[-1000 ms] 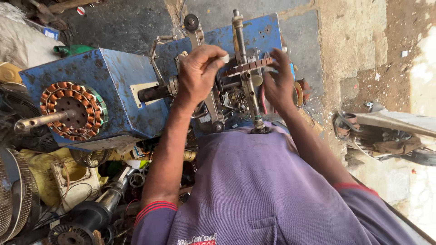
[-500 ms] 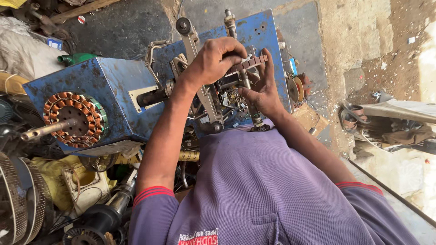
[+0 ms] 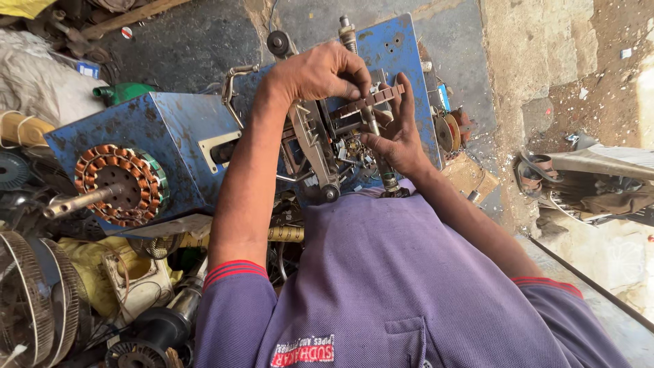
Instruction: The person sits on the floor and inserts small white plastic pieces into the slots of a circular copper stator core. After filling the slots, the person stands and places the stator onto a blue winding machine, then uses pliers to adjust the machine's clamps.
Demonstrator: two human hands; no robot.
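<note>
A blue metal winding machine [image 3: 163,129] stands in front of me, with a steel shaft [image 3: 373,126] and a brown notched former bar [image 3: 371,101] on its mechanism. My left hand [image 3: 320,71] is curled over the top of the mechanism, fingertips pinching at the bar next to the shaft. My right hand [image 3: 398,133] lies against the shaft from the right, fingers spread upward, thumb pressing toward the small gears [image 3: 354,146]. A copper-wound stator [image 3: 119,184] sits on a spindle at the machine's left face.
Fan guards [image 3: 34,300], a yellow cloth [image 3: 88,272], motor parts and a black spool [image 3: 157,330] crowd the lower left. A green bottle [image 3: 126,92] lies behind the machine. Sandals [image 3: 538,170] and metal scrap lie on the stone floor at right.
My left hand slid right along the top of the mechanism to the bar. My right hand moved in from the right side and now rests open against the shaft.
</note>
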